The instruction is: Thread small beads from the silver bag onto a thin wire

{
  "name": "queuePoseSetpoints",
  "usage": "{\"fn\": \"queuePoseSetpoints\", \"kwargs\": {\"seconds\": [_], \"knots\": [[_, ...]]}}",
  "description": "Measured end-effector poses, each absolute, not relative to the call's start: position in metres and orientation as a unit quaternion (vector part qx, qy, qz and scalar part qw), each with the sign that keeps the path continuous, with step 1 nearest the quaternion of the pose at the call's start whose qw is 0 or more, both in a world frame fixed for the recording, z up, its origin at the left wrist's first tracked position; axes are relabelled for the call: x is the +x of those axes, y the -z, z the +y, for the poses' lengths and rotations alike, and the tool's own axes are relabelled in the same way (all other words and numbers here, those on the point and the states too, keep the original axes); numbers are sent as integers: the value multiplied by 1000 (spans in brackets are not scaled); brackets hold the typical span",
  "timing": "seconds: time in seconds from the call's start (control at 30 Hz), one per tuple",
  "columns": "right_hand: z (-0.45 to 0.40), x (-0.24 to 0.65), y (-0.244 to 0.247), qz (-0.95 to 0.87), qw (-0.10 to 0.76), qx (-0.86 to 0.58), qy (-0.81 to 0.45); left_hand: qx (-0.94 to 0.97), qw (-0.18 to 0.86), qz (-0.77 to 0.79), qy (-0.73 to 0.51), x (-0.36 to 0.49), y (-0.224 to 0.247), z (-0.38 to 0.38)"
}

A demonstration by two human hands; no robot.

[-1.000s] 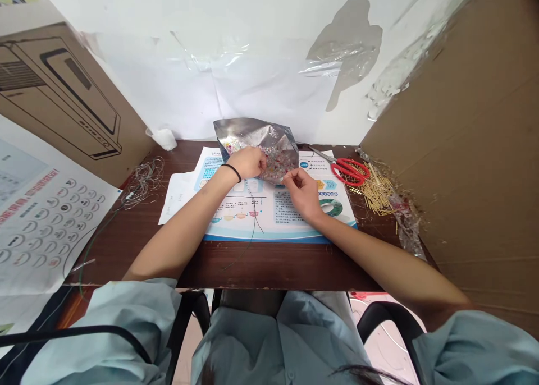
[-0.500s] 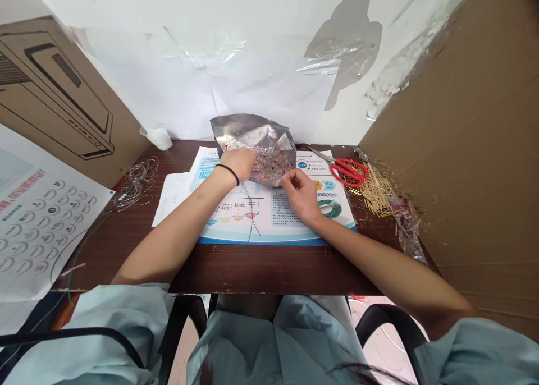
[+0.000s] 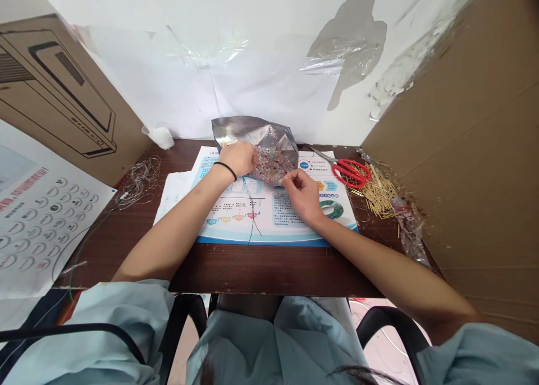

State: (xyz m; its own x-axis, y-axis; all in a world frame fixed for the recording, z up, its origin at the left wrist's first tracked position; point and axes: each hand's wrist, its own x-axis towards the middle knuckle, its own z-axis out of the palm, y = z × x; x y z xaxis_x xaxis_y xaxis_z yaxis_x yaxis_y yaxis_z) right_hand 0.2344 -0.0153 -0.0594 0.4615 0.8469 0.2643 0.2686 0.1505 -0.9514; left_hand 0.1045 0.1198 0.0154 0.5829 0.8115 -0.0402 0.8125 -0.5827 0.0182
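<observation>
A silvery plastic bag [image 3: 252,128] lies with its mouth towards the back, full of small pink, red and clear beads [image 3: 272,163]. My left hand [image 3: 239,157], a black band at its wrist, is closed at the bag's left front; its fingertips are largely hidden. From beneath it a dark thread with small beads [image 3: 248,193] trails over the printed sheet [image 3: 229,205] towards the table's front. At the bag's lower right edge, my right hand [image 3: 302,193] pinches thumb and finger together. Whatever sits in that pinch is too small to tell.
Red-handled scissors [image 3: 352,173] lie right of the bag, touching a pile of thin golden sticks [image 3: 379,191]. Crumpled clear plastic [image 3: 410,230] is beside them. Tangled thread [image 3: 141,183] lies at the left. Cardboard walls [image 3: 475,149] flank the table [image 3: 278,267].
My left hand has turned and shifted slightly at the bag's front. My right hand keeps its pinch in nearly the same place. The view has shifted a little.
</observation>
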Motion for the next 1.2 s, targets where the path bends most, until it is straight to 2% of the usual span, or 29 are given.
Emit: {"fn": "queuePoseSetpoints", "kwargs": {"seconds": [0.4,0.73,1.1,1.2], "knots": [[-15,234,60,-462,602,-608,-234,898,39,434,66,109,-14,110],[-14,235,62,-466,602,-602,-239,898,32,436,50,112,-12,107],[-14,235,64,-483,594,-602,-227,907,131,389,-89,101,-14,123],[-14,235,64,-490,591,-601,-222,889,199,384,-148,100,-14,117]]}}
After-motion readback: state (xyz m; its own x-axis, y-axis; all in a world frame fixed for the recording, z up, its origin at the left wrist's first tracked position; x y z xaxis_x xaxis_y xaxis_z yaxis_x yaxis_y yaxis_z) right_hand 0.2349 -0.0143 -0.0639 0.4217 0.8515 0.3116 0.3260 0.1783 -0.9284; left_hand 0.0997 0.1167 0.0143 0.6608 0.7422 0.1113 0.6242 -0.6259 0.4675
